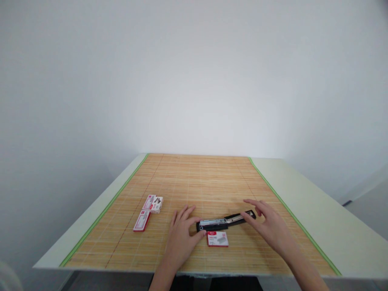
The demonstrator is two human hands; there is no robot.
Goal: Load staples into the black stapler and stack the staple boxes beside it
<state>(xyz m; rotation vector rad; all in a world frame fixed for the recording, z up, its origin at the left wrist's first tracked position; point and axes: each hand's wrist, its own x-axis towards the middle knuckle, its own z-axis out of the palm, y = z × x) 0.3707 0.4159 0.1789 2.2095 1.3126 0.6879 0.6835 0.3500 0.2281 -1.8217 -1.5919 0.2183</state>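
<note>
A black stapler [222,222] lies opened out flat on the bamboo mat [200,182], its metal staple channel showing. My left hand [182,236] holds its left end between thumb and fingers. My right hand [268,224] touches its right end with the fingertips, fingers spread. A small red and white staple box [217,238] lies just in front of the stapler, between my hands.
Left of my hands lie more staple boxes: one flat [142,220] and a pair [153,203] a little farther back. The mat has green edging and covers a pale table [318,210] that stands against a white wall.
</note>
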